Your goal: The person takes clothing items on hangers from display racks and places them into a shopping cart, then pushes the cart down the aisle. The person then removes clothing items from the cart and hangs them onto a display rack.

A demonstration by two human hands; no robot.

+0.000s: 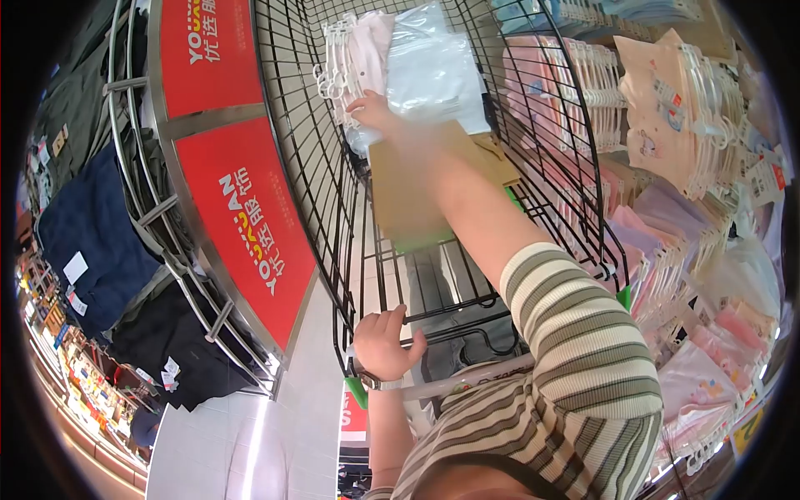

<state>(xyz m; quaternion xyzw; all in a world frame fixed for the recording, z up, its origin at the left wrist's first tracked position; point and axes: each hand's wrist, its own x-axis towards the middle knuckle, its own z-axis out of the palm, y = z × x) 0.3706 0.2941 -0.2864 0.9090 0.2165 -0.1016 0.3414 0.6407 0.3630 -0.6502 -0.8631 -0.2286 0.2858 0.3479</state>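
My right arm reaches forward into a black wire shopping cart [293, 125]. At its end, my right hand [375, 111] has its fingers stretched to the left, with nothing visible in them. It is beside a bunch of pale pink garments [371, 50] on white hangers [335, 62]. Clear plastic-wrapped white packs [433, 79] lie just beyond it. Below my forearm is a brown cardboard piece [396, 187], partly blurred. My left hand [387, 342] is at the cart's near end, fingers curled over the black wire frame.
On the left, dark folded trousers [96, 242] hang on a curved metal rack [171, 258] beside red sign panels [242, 208]. To the right, racks carry peach tops [658, 108] and pink children's clothes [700, 375] on hangers. The cart's green-ended handle [467, 379] is near my body.
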